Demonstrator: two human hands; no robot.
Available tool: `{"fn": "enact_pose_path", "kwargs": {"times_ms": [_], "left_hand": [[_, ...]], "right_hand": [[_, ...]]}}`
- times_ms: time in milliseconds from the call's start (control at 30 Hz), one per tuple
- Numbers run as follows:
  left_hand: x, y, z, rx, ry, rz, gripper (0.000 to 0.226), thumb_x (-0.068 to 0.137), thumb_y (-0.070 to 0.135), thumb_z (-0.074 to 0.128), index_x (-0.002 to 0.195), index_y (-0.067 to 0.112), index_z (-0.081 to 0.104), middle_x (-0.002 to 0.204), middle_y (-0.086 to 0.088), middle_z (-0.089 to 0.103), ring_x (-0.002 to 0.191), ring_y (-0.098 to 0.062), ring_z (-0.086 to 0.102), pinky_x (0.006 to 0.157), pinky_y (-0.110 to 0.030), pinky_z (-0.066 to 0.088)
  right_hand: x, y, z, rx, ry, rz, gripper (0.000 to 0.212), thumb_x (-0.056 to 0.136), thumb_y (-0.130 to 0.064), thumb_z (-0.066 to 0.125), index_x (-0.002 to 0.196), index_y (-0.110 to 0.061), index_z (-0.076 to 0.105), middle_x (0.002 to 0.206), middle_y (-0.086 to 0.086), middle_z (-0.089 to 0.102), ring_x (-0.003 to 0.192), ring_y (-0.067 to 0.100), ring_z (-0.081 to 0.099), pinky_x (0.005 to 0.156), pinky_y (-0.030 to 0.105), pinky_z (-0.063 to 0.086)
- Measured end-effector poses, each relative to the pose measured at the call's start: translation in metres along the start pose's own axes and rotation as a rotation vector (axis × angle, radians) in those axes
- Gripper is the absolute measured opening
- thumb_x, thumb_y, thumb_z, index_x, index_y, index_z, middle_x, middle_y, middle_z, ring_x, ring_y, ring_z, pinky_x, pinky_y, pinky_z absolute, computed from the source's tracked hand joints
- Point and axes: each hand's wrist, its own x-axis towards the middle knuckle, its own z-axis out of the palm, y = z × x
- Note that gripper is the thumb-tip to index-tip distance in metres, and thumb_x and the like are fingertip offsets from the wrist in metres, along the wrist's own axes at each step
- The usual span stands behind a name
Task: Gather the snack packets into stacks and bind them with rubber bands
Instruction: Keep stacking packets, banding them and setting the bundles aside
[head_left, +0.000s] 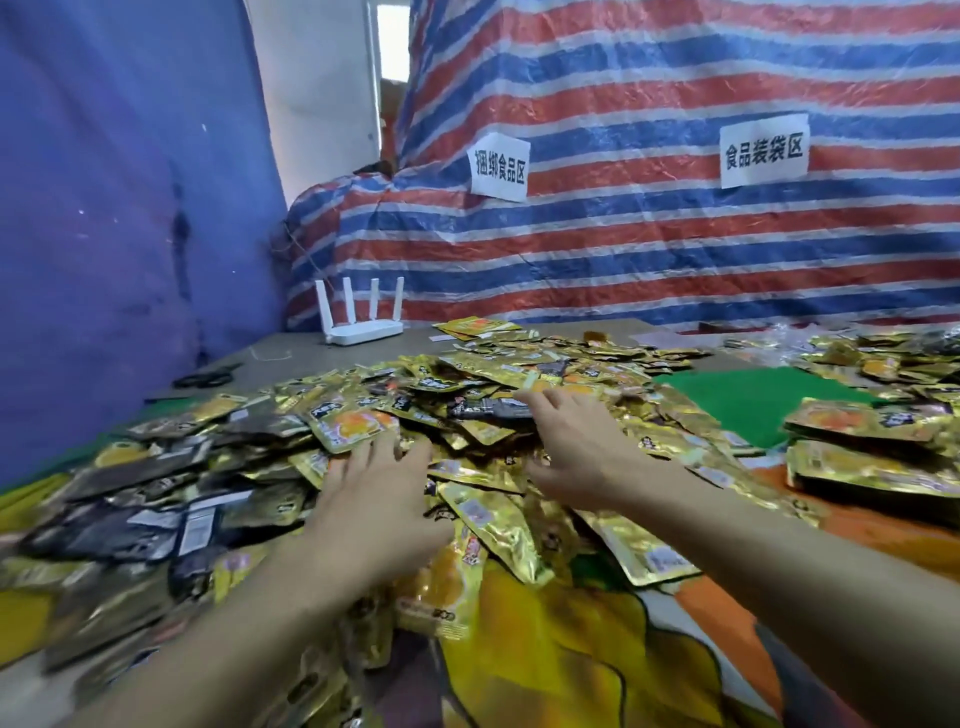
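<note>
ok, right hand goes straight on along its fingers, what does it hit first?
Probably the dark foil snack packet lying on the gold packet heap, just beyond the right hand; depth unclear.

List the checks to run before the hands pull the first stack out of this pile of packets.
1. Hands free: left hand and right hand lie spread, holding nothing: ok.
2. Packets in reach: loose pile of gold foil snack packets sits right under both hands: ok.
3. Packets aligned: they lie criss-crossed, facing many ways: not ok.
4. Rubber band ready: none seen on either hand; a thin pale loop on the grey tabletop may be one: cannot tell.
5. Spot for a finished stack: flat green mat shows bare beside the pile: ok.
</note>
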Motion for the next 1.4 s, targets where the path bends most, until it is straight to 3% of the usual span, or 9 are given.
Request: {"fn": "enact_pose_path", "kwargs": {"times_ms": [333, 467, 567, 667, 833, 967, 1100, 1233, 1400], "left_hand": [[0.055, -0.047, -0.009, 0.073, 0.143, -0.147, 0.103, 0.069, 0.080, 0.067, 0.151, 0.029, 0.031, 0.161, -0.012, 0.019, 0.149, -0.033, 0.012, 0.120, -0.054, 0.012], [0.079, -0.063, -0.012, -0.018, 0.004, -0.085, 0.120, 0.060, 0.083, 0.072, 0.157, 0.031, 0.021, 0.166, -0.010, 0.018, 0.152, -0.033, 0.015, 0.120, -0.054, 0.017], [0.087, -0.068, -0.018, 0.095, -0.142, 0.033, 0.091, 0.073, 0.085, 0.059, 0.139, 0.023, 0.047, 0.137, -0.004, 0.057, 0.117, -0.026, 0.056, 0.095, -0.040, 0.048], [0.088, -0.061, -0.022, 0.244, -0.105, 0.150, 0.059, 0.085, 0.069, 0.059, 0.114, 0.019, 0.050, 0.103, -0.002, 0.057, 0.088, -0.022, 0.051, 0.080, -0.036, 0.050], [0.076, -0.039, -0.018, 0.288, 0.020, 0.286, 0.033, 0.090, 0.032, 0.062, 0.115, 0.014, 0.050, 0.099, -0.007, 0.053, 0.097, -0.029, 0.059, 0.074, -0.037, 0.047], [0.063, -0.041, -0.013, 0.268, 0.250, 0.264, 0.030, 0.090, 0.026, 0.056, 0.118, 0.018, 0.055, 0.087, -0.005, 0.055, 0.092, -0.033, 0.063, 0.072, -0.036, 0.038], [0.052, -0.049, -0.017, -0.053, 0.458, 0.237, 0.018, 0.097, 0.035, 0.057, 0.112, 0.030, 0.065, 0.090, -0.002, 0.071, 0.089, -0.030, 0.066, 0.075, -0.036, 0.045], [0.052, -0.038, -0.034, -0.562, 0.434, 0.215, 0.017, 0.095, 0.034, 0.066, 0.088, 0.019, 0.066, 0.076, -0.002, 0.073, 0.069, -0.022, 0.071, 0.068, -0.042, 0.059], [0.057, -0.029, -0.044, -1.082, 0.474, 0.057, 0.016, 0.082, 0.026, 0.083, 0.085, 0.012, 0.074, 0.080, -0.002, 0.077, 0.074, -0.021, 0.076, 0.074, -0.046, 0.063]], "right_hand": [[0.054, -0.029, 0.029, 0.021, -0.134, 0.167, 0.118, 0.067, -0.091, 0.057, 0.158, -0.026, 0.017, 0.166, 0.017, 0.013, 0.153, 0.039, 0.009, 0.119, 0.063, 0.012], [0.069, -0.028, 0.024, 0.033, -0.181, 0.189, 0.118, 0.055, -0.093, 0.063, 0.151, -0.031, 0.033, 0.150, 0.012, 0.044, 0.138, 0.037, 0.038, 0.111, 0.056, 0.034], [0.074, -0.031, 0.016, 0.005, -0.128, 0.055, 0.091, 0.068, -0.080, 0.071, 0.139, -0.027, 0.051, 0.127, 0.003, 0.065, 0.105, 0.026, 0.058, 0.076, 0.031, 0.048], [0.070, -0.039, 0.010, -0.040, -0.073, -0.072, 0.049, 0.086, -0.047, 0.073, 0.126, -0.021, 0.060, 0.106, 0.003, 0.070, 0.082, 0.021, 0.057, 0.054, 0.025, 0.038], [0.053, -0.045, 0.009, -0.126, 0.040, -0.132, 0.021, 0.091, -0.021, 0.061, 0.111, -0.013, 0.062, 0.070, -0.004, 0.046, 0.067, 0.023, 0.051, 0.048, 0.030, 0.032], [0.039, -0.037, 0.010, -0.072, 0.181, -0.094, 0.016, 0.094, -0.019, 0.049, 0.106, -0.016, 0.059, 0.071, -0.002, 0.050, 0.068, 0.027, 0.053, 0.050, 0.029, 0.034], [0.028, -0.027, 0.007, 0.290, 0.266, -0.004, 0.011, 0.093, -0.010, 0.049, 0.088, -0.016, 0.057, 0.064, -0.001, 0.057, 0.057, 0.024, 0.056, 0.047, 0.029, 0.040], [0.022, -0.027, 0.007, 0.573, 0.315, 0.081, 0.017, 0.093, -0.004, 0.049, 0.080, -0.012, 0.058, 0.061, 0.002, 0.058, 0.047, 0.016, 0.051, 0.039, 0.020, 0.036], [0.015, -0.030, 0.004, 1.002, 0.386, 0.198, 0.015, 0.094, 0.001, 0.052, 0.087, -0.005, 0.064, 0.076, 0.012, 0.065, 0.064, 0.024, 0.061, 0.052, 0.038, 0.052]]}}
